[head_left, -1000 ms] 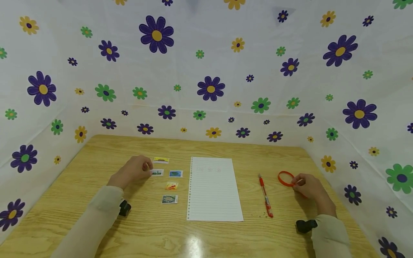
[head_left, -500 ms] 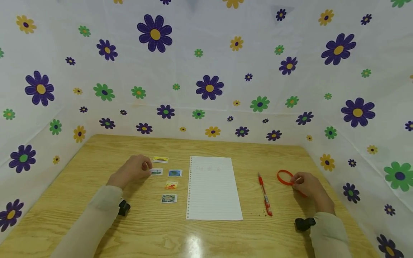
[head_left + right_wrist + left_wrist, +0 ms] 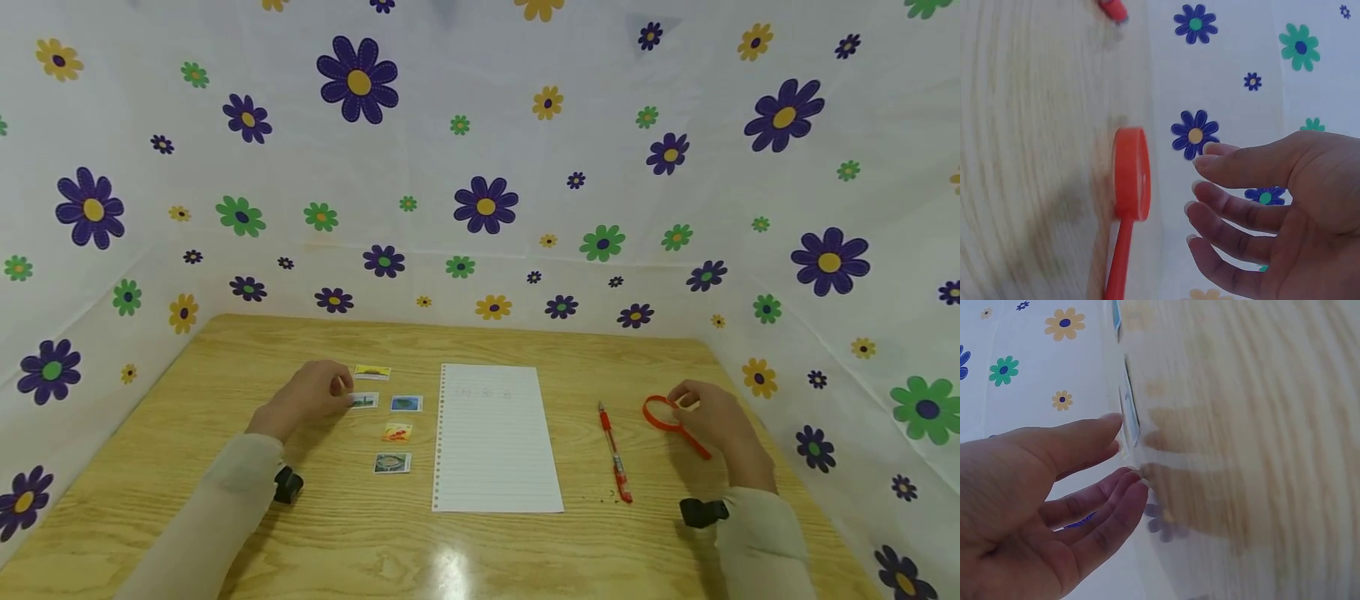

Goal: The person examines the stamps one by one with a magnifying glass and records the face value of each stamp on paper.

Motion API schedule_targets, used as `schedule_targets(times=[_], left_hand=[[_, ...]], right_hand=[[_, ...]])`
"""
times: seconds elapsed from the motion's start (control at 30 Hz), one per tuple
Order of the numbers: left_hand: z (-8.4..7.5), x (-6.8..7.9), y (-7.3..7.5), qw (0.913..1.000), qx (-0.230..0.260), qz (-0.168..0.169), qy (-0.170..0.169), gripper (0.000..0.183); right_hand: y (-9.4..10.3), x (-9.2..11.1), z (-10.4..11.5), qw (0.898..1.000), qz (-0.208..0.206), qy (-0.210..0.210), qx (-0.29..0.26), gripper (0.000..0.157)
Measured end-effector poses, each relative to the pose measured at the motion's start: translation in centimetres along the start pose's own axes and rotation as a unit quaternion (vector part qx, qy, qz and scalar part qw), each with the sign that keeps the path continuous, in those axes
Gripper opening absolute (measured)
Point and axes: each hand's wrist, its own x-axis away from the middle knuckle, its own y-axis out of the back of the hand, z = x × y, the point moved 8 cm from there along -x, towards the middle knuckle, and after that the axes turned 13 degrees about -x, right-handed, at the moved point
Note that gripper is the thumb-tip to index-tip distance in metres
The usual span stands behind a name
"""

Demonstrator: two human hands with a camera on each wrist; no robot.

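At the left, my left hand [image 3: 311, 393] rests beside a group of several postage stamps, its fingertips right at the left edge of a pale green-grey stamp [image 3: 365, 400]. In the left wrist view, the thumb and fingers are loosely bent with a gap between them, and the stamp [image 3: 1130, 406] lies flat on the table by the thumb tip. Over at the right, a red magnifying glass [image 3: 696, 443] lies on the table. My right hand [image 3: 716, 421] hovers over it with relaxed fingers; the right wrist view shows the magnifying glass [image 3: 1127, 178] apart from the fingertips.
A lined sheet of paper [image 3: 495, 450] with faint writing lies mid-table. Between it and the magnifying glass is a red pen [image 3: 615, 454], with small dark crumbs near its lower end. Flower-patterned cloth [image 3: 420, 167] surrounds the wooden table [image 3: 360, 542].
My right hand has let go of the magnifying glass and lifted slightly, leaving its handle in view on the table. My left hand has stayed by the stamp.
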Motion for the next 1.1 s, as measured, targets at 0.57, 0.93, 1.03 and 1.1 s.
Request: schedule_targets(times=[0.57, 0.93, 1.03, 1.1], left_hand=[[-6.7, 2.2, 0.2, 0.9971, -0.006, -0.013, -0.075, 0.043], [-11.9, 3.6, -2.0, 0.9868, -0.027, 0.011, -0.159, 0.045], [-12.6, 3.9, -2.3, 0.9851, -0.016, 0.011, -0.171, 0.044], [-13.1, 4.0, -2.4, 0.9843, -0.015, 0.009, -0.175, 0.044]], right_hand=[[-2.8, -0.6, 4.7, 0.995, 0.066, 0.063, -0.05, 0.017], [-5.1, -1.1, 6.6, 0.989, 0.107, 0.08, -0.056, 0.016], [-5.5, -1.2, 6.9, 0.991, 0.102, 0.071, -0.048, 0.015], [-5.8, -1.3, 7.0, 0.991, 0.104, 0.069, -0.041, 0.015]])
